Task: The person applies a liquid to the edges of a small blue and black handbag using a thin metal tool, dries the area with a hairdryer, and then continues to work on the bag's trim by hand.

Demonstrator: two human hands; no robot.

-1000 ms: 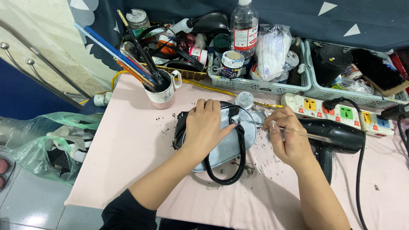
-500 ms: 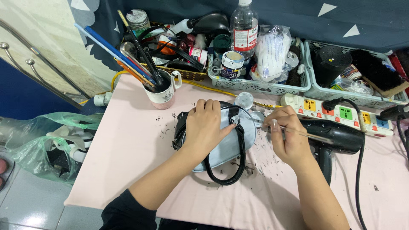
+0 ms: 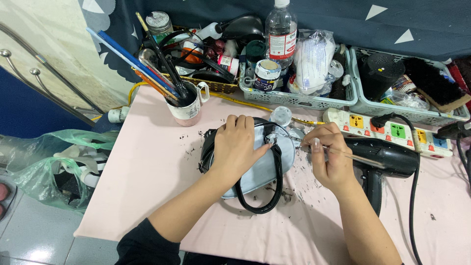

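Small pale blue handbag (image 3: 267, 164) with black straps is lying on the pink surface (image 3: 147, 167), mid-frame. Left hand (image 3: 235, 147) is pressing flat on top of it, fingers spread, grasping nothing. Right hand (image 3: 331, 157) is sitting just right of the bag, pinching a thin stick-like tool (image 3: 343, 154) whose tip is meeting the bag's upper edge. Black hair dryer (image 3: 387, 159) is lying just beyond.

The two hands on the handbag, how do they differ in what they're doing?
The left hand lies flat, palm down, pressing on the pale blue handbag; the right hand is curled in a pinch beside the bag. The left hand holds no tool; the right hand grips a thin stick-like tool whose tip points at the bag's top. Both are bare and work over the pink table.
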